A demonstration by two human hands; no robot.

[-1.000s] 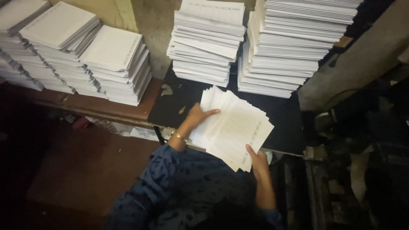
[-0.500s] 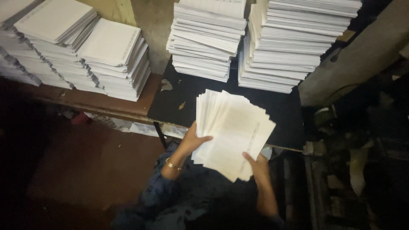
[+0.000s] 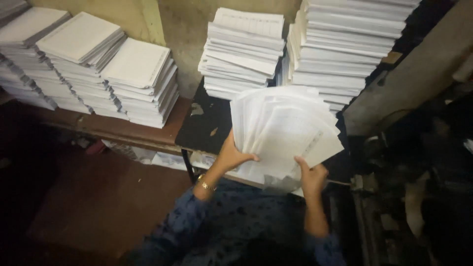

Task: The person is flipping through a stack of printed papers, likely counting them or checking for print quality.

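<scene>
The fanned sheaf of sheets [image 3: 286, 130] is white with faint grey ruled printing, and the paper stacks [image 3: 340, 49] behind it are white with grey edges. The counter [image 3: 207, 128] under it is black with pale chips; the bench [image 3: 123, 129] is reddish brown. The sleeve [image 3: 197, 221] is dark blue with black speckles, the bracelet [image 3: 206, 185] gold.

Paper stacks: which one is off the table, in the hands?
The fanned sheaf, gripped by the left hand and right hand; the other stacks rest squared on the tables.
</scene>
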